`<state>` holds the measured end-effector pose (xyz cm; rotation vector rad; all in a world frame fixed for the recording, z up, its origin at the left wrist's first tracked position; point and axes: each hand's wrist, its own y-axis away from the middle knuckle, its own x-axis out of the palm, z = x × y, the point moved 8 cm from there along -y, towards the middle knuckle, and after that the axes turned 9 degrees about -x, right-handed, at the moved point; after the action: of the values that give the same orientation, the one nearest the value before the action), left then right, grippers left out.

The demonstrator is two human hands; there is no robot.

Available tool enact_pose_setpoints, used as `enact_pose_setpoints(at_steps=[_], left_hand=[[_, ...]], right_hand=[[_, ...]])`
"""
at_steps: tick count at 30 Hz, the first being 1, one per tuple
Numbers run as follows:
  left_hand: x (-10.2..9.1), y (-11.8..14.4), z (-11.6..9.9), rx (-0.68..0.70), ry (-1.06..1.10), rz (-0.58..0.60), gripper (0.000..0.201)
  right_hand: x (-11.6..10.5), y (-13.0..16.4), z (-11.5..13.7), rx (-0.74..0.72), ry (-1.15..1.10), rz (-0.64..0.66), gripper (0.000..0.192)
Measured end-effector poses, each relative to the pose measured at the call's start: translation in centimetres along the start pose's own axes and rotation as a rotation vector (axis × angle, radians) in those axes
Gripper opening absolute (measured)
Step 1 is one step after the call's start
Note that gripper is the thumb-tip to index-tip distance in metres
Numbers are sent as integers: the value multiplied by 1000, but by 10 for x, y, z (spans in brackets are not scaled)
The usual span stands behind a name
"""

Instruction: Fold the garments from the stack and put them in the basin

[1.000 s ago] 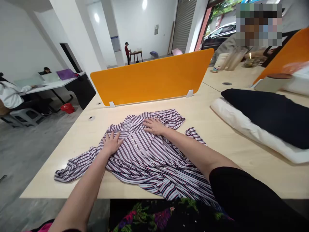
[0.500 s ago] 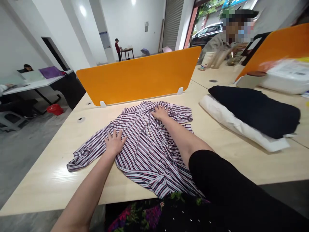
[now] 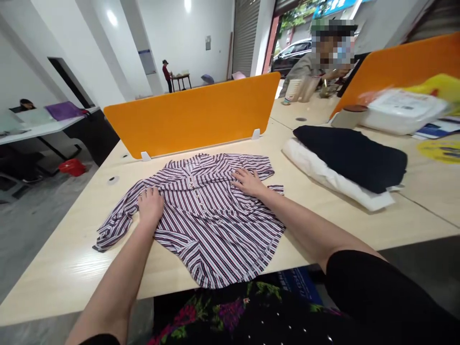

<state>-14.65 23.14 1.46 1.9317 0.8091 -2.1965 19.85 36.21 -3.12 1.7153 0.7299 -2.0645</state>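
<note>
A striped button-up shirt in white, dark and red lies front up on the wooden table, collar away from me and hem near the table's front edge. My left hand rests on its left side below the armpit, palm down, fingers slightly bent over the cloth. On the right side of the chest lies my right hand, fingers spread flat on the fabric beside the right sleeve. The left sleeve runs out toward the left, rumpled near its cuff. A row of small buttons goes down the front.
An orange divider stands behind the shirt. Dark folded cloth lies on white material to the right. Farther right are a plastic-wrapped white package and a round container. A person sits across the table.
My right hand has slid from near the collar down to the shirt's right side. My left hand has shifted slightly left and up. The shirt's lower part is spread wider, and the view has turned right.
</note>
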Motion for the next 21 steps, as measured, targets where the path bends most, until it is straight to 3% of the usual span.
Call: enact_pose_setpoints(at_steps=[4, 7, 11, 14, 16, 18, 21], left_hand=[[25, 25, 0, 7, 13, 223, 65], [36, 12, 15, 68, -6, 260, 62], [27, -24, 27, 20, -43, 198, 58], [4, -22, 17, -10, -18, 57, 58], [-6, 3, 2, 93, 91, 61, 57], [-11, 44, -10, 275, 237, 145, 52], [-20, 114, -5, 499, 381, 243, 43]], right_hand=[[2, -2, 4, -23, 19, -2, 58], [4, -12, 0, -2, 21, 9, 58], [-1, -31, -11, 139, -13, -25, 56], [-19, -30, -8, 180, -45, -178, 57], [-35, -15, 1, 114, -73, -302, 54], [-45, 12, 13, -21, -116, -370, 51], [-44, 69, 27, -207, -197, -294, 45]])
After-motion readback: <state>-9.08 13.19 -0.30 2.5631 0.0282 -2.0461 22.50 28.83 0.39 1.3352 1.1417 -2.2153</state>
